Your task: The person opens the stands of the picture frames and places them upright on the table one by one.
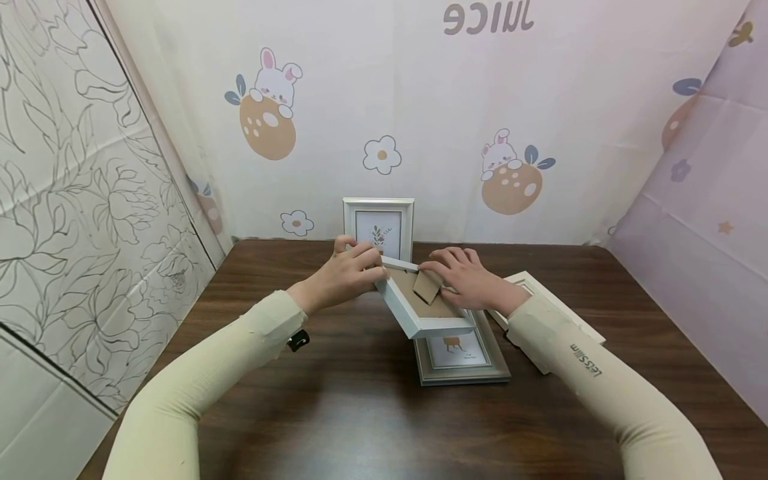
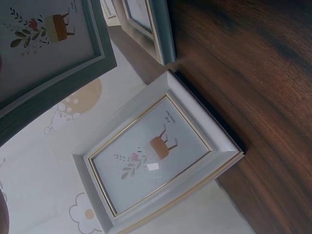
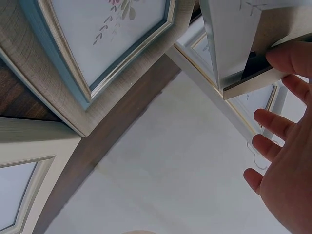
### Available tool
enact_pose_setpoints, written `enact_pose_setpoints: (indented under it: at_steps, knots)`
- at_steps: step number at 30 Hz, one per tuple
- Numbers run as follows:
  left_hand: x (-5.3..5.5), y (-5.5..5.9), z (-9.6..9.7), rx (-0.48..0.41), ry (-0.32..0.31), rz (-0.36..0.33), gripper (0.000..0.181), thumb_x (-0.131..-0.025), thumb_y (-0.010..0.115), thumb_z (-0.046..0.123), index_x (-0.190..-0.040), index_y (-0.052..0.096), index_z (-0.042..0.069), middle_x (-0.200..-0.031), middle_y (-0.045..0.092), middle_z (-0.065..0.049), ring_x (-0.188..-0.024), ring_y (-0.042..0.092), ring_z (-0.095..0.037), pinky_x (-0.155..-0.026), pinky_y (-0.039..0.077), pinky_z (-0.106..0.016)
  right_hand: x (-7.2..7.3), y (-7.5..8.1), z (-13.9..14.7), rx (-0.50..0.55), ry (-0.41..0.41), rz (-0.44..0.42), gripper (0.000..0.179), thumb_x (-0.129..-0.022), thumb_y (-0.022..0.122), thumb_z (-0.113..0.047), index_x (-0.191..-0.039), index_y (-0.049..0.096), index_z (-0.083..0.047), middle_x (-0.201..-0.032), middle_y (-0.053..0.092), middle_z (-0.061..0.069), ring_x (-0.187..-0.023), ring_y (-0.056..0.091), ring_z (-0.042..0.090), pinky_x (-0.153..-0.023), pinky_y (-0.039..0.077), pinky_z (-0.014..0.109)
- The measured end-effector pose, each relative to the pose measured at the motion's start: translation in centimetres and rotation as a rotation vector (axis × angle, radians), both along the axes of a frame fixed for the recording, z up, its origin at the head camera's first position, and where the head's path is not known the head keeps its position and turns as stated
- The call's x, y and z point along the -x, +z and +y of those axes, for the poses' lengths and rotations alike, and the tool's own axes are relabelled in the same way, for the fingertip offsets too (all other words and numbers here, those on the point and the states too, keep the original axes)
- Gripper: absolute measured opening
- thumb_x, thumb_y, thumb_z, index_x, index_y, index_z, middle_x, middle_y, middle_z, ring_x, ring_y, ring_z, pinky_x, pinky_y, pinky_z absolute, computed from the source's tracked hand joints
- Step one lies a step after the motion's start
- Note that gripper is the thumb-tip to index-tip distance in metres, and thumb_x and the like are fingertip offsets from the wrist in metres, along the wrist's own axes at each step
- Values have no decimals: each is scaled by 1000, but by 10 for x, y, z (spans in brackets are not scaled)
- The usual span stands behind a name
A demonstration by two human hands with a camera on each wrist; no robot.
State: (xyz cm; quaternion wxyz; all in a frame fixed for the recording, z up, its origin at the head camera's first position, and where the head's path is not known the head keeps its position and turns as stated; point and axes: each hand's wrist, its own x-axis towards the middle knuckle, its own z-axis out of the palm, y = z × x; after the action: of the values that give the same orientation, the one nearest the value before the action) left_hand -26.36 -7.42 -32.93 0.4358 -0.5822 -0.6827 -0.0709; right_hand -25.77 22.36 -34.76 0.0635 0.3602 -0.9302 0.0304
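Observation:
Tilted between both hands is a picture frame [image 1: 443, 327], its pale rim and brown backing board [image 1: 447, 309] turned up toward the head camera. My left hand [image 1: 351, 270] grips its far left corner. With thumb and forefinger, my right hand [image 1: 471, 280] pinches the brown easel stand [image 1: 427, 287] on the back; its other fingers are spread in the right wrist view. The held frame's printed front [image 2: 51, 36] shows in the left wrist view. Just behind it stands a white frame [image 2: 151, 151] with a gold inner line.
Below the held frame, a grey-brown frame [image 1: 465, 377] with a plant print is partly covered. A cream frame [image 1: 558, 303] is by the right forearm. The dark wooden table [image 1: 336, 413] meets a printed curtain [image 1: 432, 100] at the back and a flowered panel [image 1: 90, 200] at the left.

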Motion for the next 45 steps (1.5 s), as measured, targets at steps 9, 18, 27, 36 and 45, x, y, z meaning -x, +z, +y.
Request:
enact_pose_setpoints:
  at_steps: [9,18,27,36,45]
  knots:
    - [0,-1,0,3,-6,-2,44,-66,93,17,-97,61,16,-93,56,0,-91,54,-21,-84,26,-49,0,3,3,24,-6,47,49,-92,60,-12,-140,51,-17,-144,40,19,-133,32,40,-101,24,61]
    - [2,-3,1,13,-3,-3,43,-67,92,18,-96,60,16,-92,55,0,-90,53,-21,-84,27,-49,-1,9,6,40,-17,106,47,-91,60,-11,-137,51,-16,-142,41,22,-131,34,44,-99,25,64]
    - [3,-8,0,22,10,8,43,-66,93,18,-94,60,16,-92,55,0,-91,53,-20,-84,27,-48,-2,14,10,87,-9,148,45,-93,64,-14,-136,51,-17,-140,43,23,-128,35,45,-97,26,66]
    - [2,-5,1,14,1,16,40,-68,92,17,-93,61,16,-91,55,0,-91,53,-20,-82,28,-48,-1,12,10,87,-25,134,46,-92,64,-15,-136,51,-18,-140,42,22,-128,35,45,-97,24,66]
    - [-3,-1,2,1,-10,21,41,-68,92,16,-94,60,16,-92,56,0,-92,55,-20,-83,28,-48,-1,9,7,75,-33,81,47,-91,58,-11,-137,51,-19,-144,39,23,-131,33,45,-99,23,65]
